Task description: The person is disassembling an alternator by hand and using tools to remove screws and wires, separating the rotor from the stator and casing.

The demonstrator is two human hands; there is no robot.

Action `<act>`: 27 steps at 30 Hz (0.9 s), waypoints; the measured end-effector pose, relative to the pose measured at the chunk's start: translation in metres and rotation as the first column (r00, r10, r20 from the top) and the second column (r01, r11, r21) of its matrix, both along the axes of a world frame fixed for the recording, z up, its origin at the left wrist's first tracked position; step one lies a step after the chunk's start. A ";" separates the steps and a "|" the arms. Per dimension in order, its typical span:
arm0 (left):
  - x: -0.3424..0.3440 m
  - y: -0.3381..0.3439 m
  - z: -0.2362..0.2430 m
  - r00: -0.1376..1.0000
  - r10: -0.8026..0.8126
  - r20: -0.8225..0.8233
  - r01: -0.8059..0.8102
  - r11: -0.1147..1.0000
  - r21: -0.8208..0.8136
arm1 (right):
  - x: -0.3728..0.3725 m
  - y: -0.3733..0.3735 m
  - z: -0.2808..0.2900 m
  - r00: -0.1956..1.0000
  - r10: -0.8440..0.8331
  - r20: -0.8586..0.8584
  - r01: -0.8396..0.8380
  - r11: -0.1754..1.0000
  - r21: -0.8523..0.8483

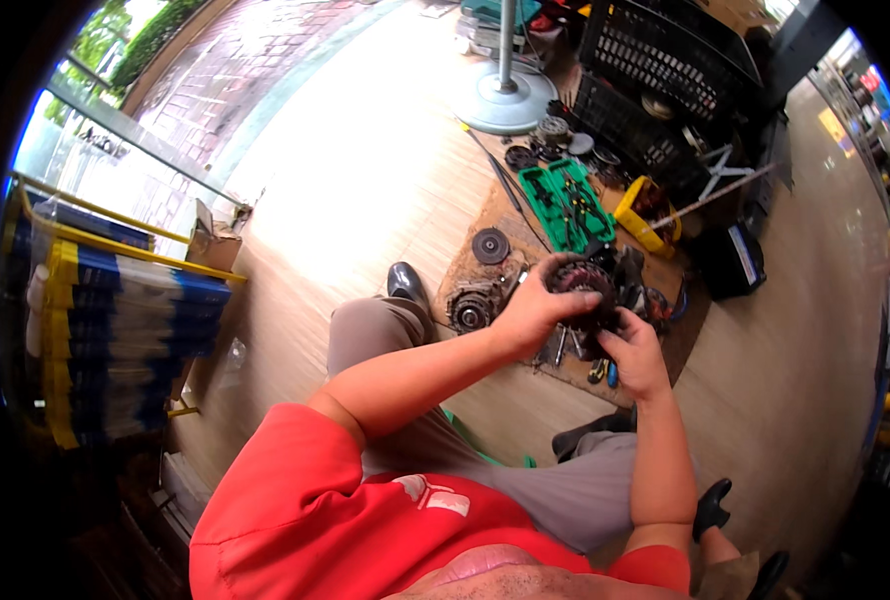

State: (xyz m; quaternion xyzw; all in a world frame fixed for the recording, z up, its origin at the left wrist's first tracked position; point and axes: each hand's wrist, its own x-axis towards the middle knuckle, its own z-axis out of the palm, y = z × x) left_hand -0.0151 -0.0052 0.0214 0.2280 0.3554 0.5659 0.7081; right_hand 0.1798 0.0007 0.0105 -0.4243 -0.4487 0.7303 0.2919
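Both my hands grip a dark, greasy round toothed part [587, 276], which looks like a clutch or gear assembly, above a brown board on the floor. My left hand [537, 312] wraps over its left side, thumb across the front. From below right, my right hand [635, 352] pinches its lower edge. Left of my left hand lies a round metal housing [472, 307] with a ringed centre. A flat dark disc [490, 245] rests just beyond it. Under the held part, other dark machine pieces are partly hidden.
An open green tool case [568, 205] lies beyond my hands, with a yellow container [648, 215] to its right. Black crates [665, 70] and a stand's round base [505, 97] are farther off. Blue-handled pliers [612, 375] lie near the board's [685, 350] front edge.
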 end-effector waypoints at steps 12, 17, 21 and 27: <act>0.008 -0.005 -0.014 0.980 -0.147 0.134 0.153 0.987 -0.040 | 0.004 -0.005 -0.007 0.998 -0.052 0.041 0.051 0.998 0.020; 0.004 -0.003 -0.012 0.981 -0.192 0.020 0.192 0.981 0.026 | 0.000 -0.008 0.007 0.999 -0.012 0.029 0.011 1.000 0.026; 0.005 -0.004 -0.007 0.977 -0.205 -0.052 0.207 0.977 0.053 | 0.003 -0.009 0.000 0.998 -0.057 0.011 0.057 0.998 0.007; -0.001 -0.003 -0.005 0.937 -0.303 -0.173 0.319 0.945 0.070 | 0.001 -0.011 0.002 0.996 -0.092 -0.003 0.092 0.996 0.017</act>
